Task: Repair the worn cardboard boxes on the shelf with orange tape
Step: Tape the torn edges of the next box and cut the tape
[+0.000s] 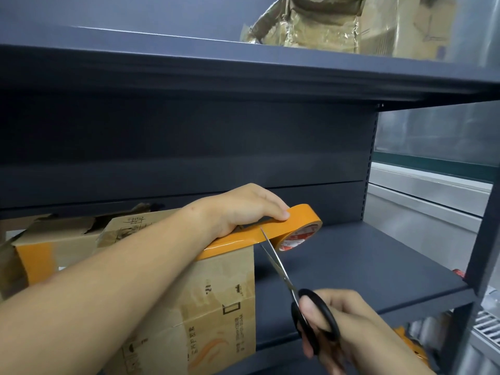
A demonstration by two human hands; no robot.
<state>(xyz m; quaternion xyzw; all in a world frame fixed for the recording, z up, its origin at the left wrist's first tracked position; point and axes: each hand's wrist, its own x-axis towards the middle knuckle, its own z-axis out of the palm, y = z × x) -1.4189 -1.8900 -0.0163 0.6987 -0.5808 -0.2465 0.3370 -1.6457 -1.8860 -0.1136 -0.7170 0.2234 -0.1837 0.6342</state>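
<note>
Your left hand [243,207] grips the orange tape roll [297,228], fingers curled over it, tape strip [230,243] stretched along the cardboard box [216,307] top edge on the shelf [365,266]. Your right hand [349,328] fingers loop the scissors [286,280], blades parted at the strip.

Single head-worn view, facing forward and slightly down, close to a shelf [351,266] (wide-angle), far edges perhaps blurred

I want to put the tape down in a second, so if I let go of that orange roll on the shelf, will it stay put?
Probably not on edge: the orange tape roll is round and could roll along the smooth shelf. Laid flat it should sit still. It looks light, since the left hand holds it by the fingers alone.
</note>
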